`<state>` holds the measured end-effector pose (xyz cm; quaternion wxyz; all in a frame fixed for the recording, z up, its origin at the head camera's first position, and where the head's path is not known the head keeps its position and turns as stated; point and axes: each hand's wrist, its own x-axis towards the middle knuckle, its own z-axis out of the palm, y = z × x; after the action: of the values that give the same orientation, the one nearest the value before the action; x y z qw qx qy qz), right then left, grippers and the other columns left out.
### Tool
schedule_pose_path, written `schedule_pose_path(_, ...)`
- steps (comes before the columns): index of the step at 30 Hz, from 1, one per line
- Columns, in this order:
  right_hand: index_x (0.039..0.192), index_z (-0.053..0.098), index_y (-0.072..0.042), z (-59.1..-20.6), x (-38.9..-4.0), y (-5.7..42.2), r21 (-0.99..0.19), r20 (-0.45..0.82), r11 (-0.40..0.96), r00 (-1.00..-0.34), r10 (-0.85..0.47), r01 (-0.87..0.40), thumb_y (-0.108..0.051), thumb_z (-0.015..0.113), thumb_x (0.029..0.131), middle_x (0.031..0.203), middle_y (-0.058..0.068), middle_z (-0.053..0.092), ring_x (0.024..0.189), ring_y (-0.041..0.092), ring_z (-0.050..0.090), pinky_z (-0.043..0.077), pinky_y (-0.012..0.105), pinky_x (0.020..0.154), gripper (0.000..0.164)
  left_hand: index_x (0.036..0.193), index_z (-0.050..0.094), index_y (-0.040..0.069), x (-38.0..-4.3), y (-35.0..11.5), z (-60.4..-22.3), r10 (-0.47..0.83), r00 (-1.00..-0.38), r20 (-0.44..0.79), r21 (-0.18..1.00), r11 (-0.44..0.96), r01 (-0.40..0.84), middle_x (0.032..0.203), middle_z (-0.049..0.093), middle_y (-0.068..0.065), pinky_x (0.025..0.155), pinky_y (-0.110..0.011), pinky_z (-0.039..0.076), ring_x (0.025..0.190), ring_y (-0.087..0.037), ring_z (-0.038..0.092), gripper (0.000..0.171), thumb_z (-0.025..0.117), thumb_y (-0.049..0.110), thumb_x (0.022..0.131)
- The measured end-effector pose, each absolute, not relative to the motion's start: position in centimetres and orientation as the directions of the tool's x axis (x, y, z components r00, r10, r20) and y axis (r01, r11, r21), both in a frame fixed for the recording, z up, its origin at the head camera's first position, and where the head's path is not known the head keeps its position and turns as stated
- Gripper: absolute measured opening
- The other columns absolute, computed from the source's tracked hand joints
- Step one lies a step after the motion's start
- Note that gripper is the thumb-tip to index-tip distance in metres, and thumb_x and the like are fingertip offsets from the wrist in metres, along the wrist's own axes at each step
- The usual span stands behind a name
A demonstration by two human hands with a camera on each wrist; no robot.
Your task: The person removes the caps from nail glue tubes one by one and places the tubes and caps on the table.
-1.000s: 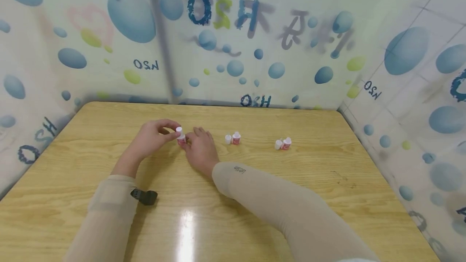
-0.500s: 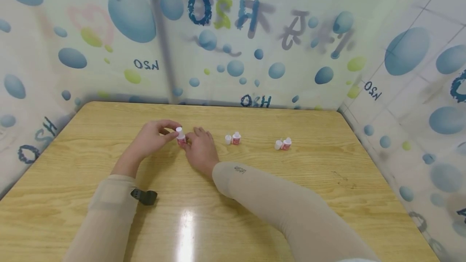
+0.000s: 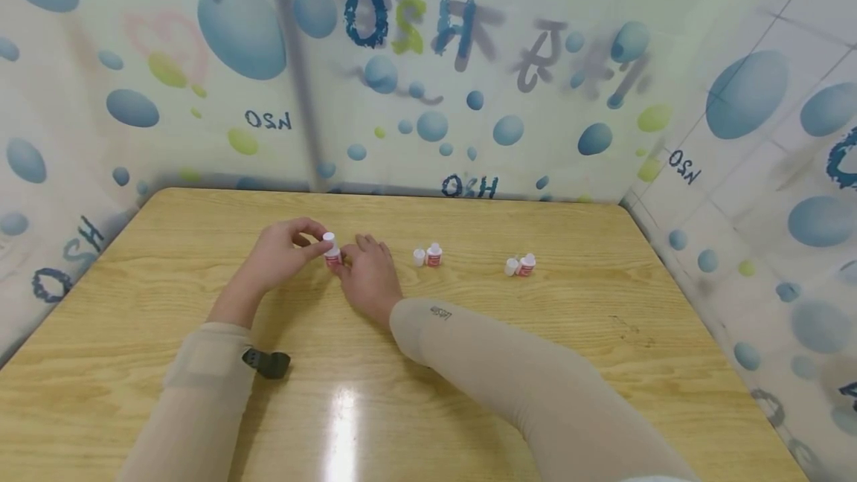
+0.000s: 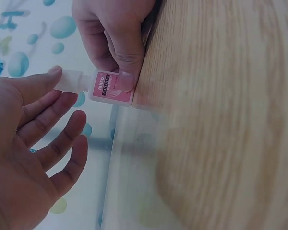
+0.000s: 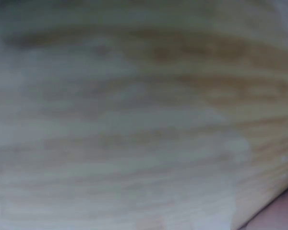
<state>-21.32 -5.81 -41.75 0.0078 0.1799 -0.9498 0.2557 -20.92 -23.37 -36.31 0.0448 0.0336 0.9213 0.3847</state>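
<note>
A small bottle of nail glue (image 4: 101, 88) with a pink label stands on the wooden table, left of centre in the head view. My left hand (image 3: 281, 257) pinches its white cap (image 4: 71, 81) between thumb and forefinger, the other fingers spread loosely below in the left wrist view. The cap sits at the bottle's neck; whether it is fully seated I cannot tell. From the other side, my right hand (image 3: 370, 277) grips the bottle's body, its thumb pressed over the label. Only blurred tabletop and a sliver of skin show in the right wrist view.
Right of my hands stands a second pink-labelled bottle (image 3: 434, 256) with a white cap (image 3: 419, 257) beside it. Farther right is a third bottle (image 3: 527, 266), also with a white cap (image 3: 512, 267) alongside. A patterned wall (image 3: 402, 147) borders the table's (image 3: 535, 333) back edge.
</note>
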Motion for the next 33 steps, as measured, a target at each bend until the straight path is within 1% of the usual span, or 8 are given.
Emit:
schedule_pose_path(6, 0.124, 0.073, -0.020, -41.7, -21.3, -5.8, -0.487, 0.104, 0.802, -0.935, -0.340, -0.346, -0.041, 0.059, 0.109, 0.160, 0.008, 0.056, 0.159, 0.028, 0.040, 0.029, 0.051, 0.131, 0.030, 0.126, 0.067, 0.011, -20.9, -23.7, -36.3, 0.072, -0.997, -0.012, 0.719, 0.693, 0.041, 0.133, 0.067, -0.017, 0.082, -0.034, 0.051, 0.120, -0.036, 0.061, 0.036, 0.069, 0.040, 0.104)
schedule_pose_path(11, 0.124, 0.073, -0.020, -41.8, -21.3, -5.8, -0.484, 0.111, 0.803, -0.935, -0.337, -0.347, -0.041, 0.059, 0.109, 0.160, 0.009, 0.056, 0.159, 0.029, 0.041, 0.030, 0.051, 0.131, 0.030, 0.127, 0.069, 0.011, -20.8, -23.8, -36.2, 0.077, -0.997, 0.005, 0.716, 0.695, 0.058, 0.131, 0.069, -0.017, 0.083, -0.034, 0.051, 0.121, -0.036, 0.062, 0.040, 0.068, 0.044, 0.104)
schedule_pose_path(15, 0.125, 0.073, -0.020, -41.8, -21.3, -5.8, -0.489, 0.106, 0.801, -0.935, -0.338, -0.345, -0.042, 0.059, 0.108, 0.160, 0.009, 0.056, 0.159, 0.029, 0.041, 0.029, 0.050, 0.132, 0.031, 0.125, 0.071, 0.010, -20.6, -23.8, -36.1, 0.057, -0.997, 0.056, 0.726, 0.683, 0.080, 0.127, 0.074, -0.016, 0.085, -0.035, 0.051, 0.119, -0.034, 0.065, 0.043, 0.068, 0.047, 0.104)
schedule_pose_path(18, 0.125, 0.073, -0.020, -41.8, -21.4, -5.8, -0.496, 0.099, 0.799, -0.936, -0.337, -0.340, -0.043, 0.059, 0.108, 0.161, 0.009, 0.055, 0.159, 0.029, 0.040, 0.028, 0.050, 0.132, 0.032, 0.124, 0.071, 0.008, -20.4, -24.0, -36.0, 0.041, -0.995, 0.091, 0.737, 0.669, 0.095, 0.123, 0.077, -0.016, 0.085, -0.034, 0.052, 0.115, -0.033, 0.068, 0.044, 0.067, 0.047, 0.104)
schedule_pose_path(22, 0.127, 0.073, -0.020, -41.9, -21.4, -5.8, -0.495, 0.093, 0.803, -0.939, -0.331, -0.332, -0.042, 0.059, 0.108, 0.162, 0.009, 0.054, 0.159, 0.029, 0.040, 0.028, 0.050, 0.132, 0.032, 0.133, 0.069, 0.009, -20.5, -24.2, -35.9, 0.040, -0.993, 0.107, 0.750, 0.652, 0.107, 0.124, 0.077, -0.018, 0.084, -0.029, 0.053, 0.112, -0.032, 0.073, 0.046, 0.067, 0.044, 0.104)
schedule_pose_path(26, 0.127, 0.072, -0.020, -42.0, -21.4, -5.8, -0.489, 0.093, 0.807, -0.940, -0.329, -0.331, -0.041, 0.060, 0.108, 0.162, 0.009, 0.053, 0.159, 0.028, 0.040, 0.028, 0.050, 0.132, 0.031, 0.142, 0.067, 0.012, -20.4, -24.3, -35.8, 0.045, -0.992, 0.120, 0.753, 0.647, 0.120, 0.128, 0.075, -0.020, 0.082, -0.027, 0.052, 0.112, -0.033, 0.072, 0.047, 0.065, 0.041, 0.106)
schedule_pose_path(29, 0.127, 0.073, -0.020, -41.9, -21.4, -5.8, -0.489, 0.095, 0.806, -0.939, -0.330, -0.333, -0.040, 0.061, 0.108, 0.163, 0.009, 0.053, 0.159, 0.028, 0.040, 0.029, 0.050, 0.132, 0.030, 0.139, 0.069, 0.012, -20.2, -24.4, -35.6, 0.048, -0.991, 0.124, 0.746, 0.654, 0.125, 0.127, 0.075, -0.019, 0.082, -0.029, 0.052, 0.113, -0.033, 0.070, 0.045, 0.064, 0.042, 0.107)
schedule_pose_path(33, 0.127, 0.072, -0.020, -41.9, -21.4, -5.8, -0.492, 0.098, 0.804, -0.939, -0.330, -0.334, -0.039, 0.061, 0.108, 0.162, 0.009, 0.053, 0.159, 0.027, 0.040, 0.028, 0.049, 0.132, 0.029, 0.135, 0.070, 0.007, -20.1, -24.8, -35.7, 0.062, -0.992, 0.113, 0.740, 0.661, 0.125, 0.128, 0.074, -0.018, 0.085, -0.030, 0.052, 0.114, -0.034, 0.069, 0.045, 0.063, 0.041, 0.107)
